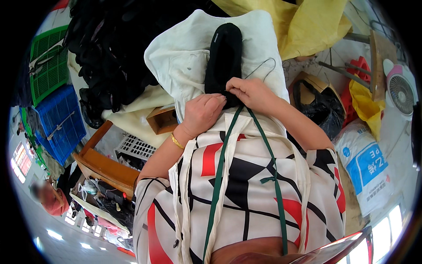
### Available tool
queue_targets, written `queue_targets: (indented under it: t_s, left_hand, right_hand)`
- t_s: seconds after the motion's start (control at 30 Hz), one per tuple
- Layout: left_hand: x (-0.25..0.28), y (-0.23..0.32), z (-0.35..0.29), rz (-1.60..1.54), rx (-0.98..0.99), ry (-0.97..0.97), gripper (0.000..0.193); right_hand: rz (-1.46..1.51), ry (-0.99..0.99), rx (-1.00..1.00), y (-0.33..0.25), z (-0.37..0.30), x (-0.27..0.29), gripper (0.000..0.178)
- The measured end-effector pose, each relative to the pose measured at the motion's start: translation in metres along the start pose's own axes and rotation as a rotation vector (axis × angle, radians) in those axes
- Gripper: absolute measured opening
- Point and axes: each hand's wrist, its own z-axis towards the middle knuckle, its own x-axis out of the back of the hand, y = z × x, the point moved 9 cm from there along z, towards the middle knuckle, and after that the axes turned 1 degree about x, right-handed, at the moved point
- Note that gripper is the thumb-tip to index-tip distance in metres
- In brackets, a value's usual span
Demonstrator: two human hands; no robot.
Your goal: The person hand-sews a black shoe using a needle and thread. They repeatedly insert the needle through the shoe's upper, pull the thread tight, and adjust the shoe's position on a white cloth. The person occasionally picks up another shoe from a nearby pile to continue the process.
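Observation:
A black cloth shoe (pixel 214 81) lies lengthwise on a white cloth (pixel 173 53) spread before me, its toe pointing away and its dark opening facing up. Both my hands are closed at its near end. My left hand (pixel 203 112) presses the left edge of the shoe with curled fingers. From the right, my right hand (pixel 252 93) pinches at the same near edge, fingertips close to the left ones. Whatever small thing may be between those fingertips is hidden. A thin bent wire (pixel 274 61) rests on the cloth beside the right hand.
A large heap of black shoes (pixel 110 53) lies at the far left. Green (pixel 49 64) and blue crates (pixel 59 123) stand further left, near a wooden chair (pixel 105 169). On the right are a black bag (pixel 321 105), a fan (pixel 400 90) and a white sack (pixel 365 165).

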Motion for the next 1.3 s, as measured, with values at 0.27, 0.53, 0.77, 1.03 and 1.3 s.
queue_targets:
  t_s: [0.27, 0.53, 0.77, 1.03, 1.3]
  left_hand:
    - [0.006, 0.004, -0.003, 0.077, -0.016, 0.000, 0.019]
    - [0.011, 0.011, -0.001, 0.151, -0.098, -0.109, 0.020]
    - [0.009, 0.014, -0.005, 0.192, -0.137, -0.069, 0.024]
    - [0.006, -0.004, -0.003, 0.017, 0.020, -0.090, 0.017]
    - [0.000, -0.015, 0.005, -0.080, 0.200, -0.243, 0.012]
  right_hand:
    - [0.033, -0.056, 0.004, -0.017, 0.022, -0.013, 0.015]
    - [-0.064, 0.110, 0.121, -0.028, 0.019, 0.006, 0.016]
    - [-0.169, -0.050, 0.104, -0.040, 0.031, -0.009, 0.008]
    - [1.002, 0.127, -0.281, 0.005, 0.039, 0.001, 0.023]
    - [1.051, 0.710, 0.208, 0.010, -0.037, 0.239, 0.006]
